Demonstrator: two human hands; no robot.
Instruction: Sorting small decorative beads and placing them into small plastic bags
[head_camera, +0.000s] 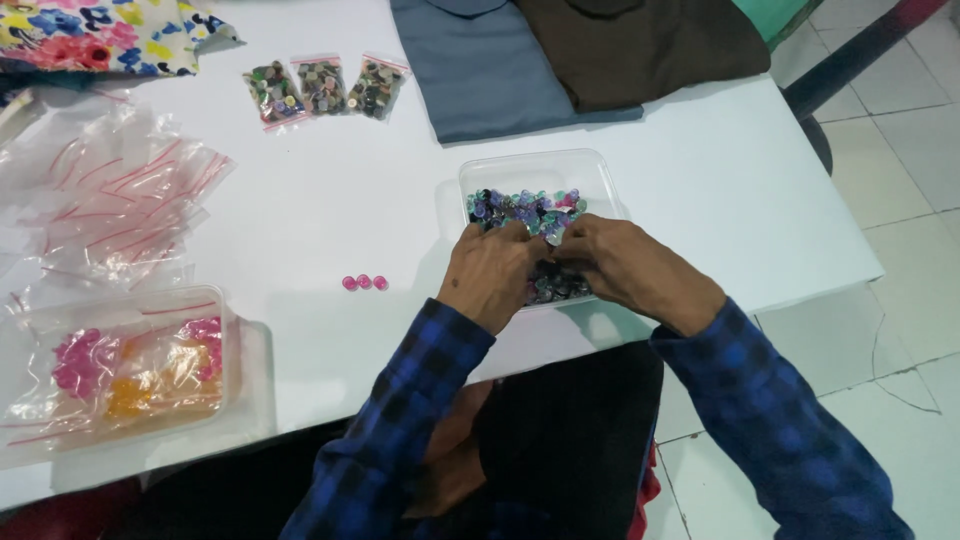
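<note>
Sorting through mixed buttons (525, 208) in a clear tray (600, 170) on the tabletop (330, 215), left hand (490, 275) and right hand (625, 268) pinch buttons, grip contents hidden; three filled bags (322, 88) done, empty bags (120, 190) remain.

A small sewing or garment-trimming workplace, seen from above. A white table (300, 200) on a pale tiled floor (900, 150) carries the stock of the trade: a clear tray of mixed buttons (530, 205), three small zip bags of sorted buttons (322, 88), a heap of empty zip bags (120, 190), and a second tray (120, 370) with bagged pink and orange buttons. Three loose pink buttons (364, 283) lie on the bare tabletop. Folded grey cloth (490, 60), brown cloth (640, 40) and floral fabric (90, 30) lie along the far edge. Whether it is a shop or a home workroom cannot be told.
</note>
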